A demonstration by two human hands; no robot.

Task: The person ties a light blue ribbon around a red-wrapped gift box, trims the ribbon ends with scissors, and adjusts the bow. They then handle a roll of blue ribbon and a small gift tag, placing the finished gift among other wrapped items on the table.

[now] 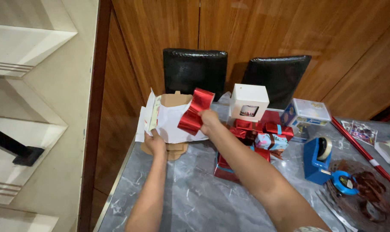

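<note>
The left hand [155, 142] is closed on the edge of a flat brown box [171, 124] with white paper [171, 120] lying over it, at the far left corner of the grey table [190, 193]. The right hand [209, 121] pinches a shiny red sheet [195, 111] and holds it up over the paper. Just right of the hands sit small wrapped gifts [268, 135] and a white box [249, 102]. A blue tape holder [317, 159] stands farther right. Two black chairs [195, 71] stand behind the table.
</note>
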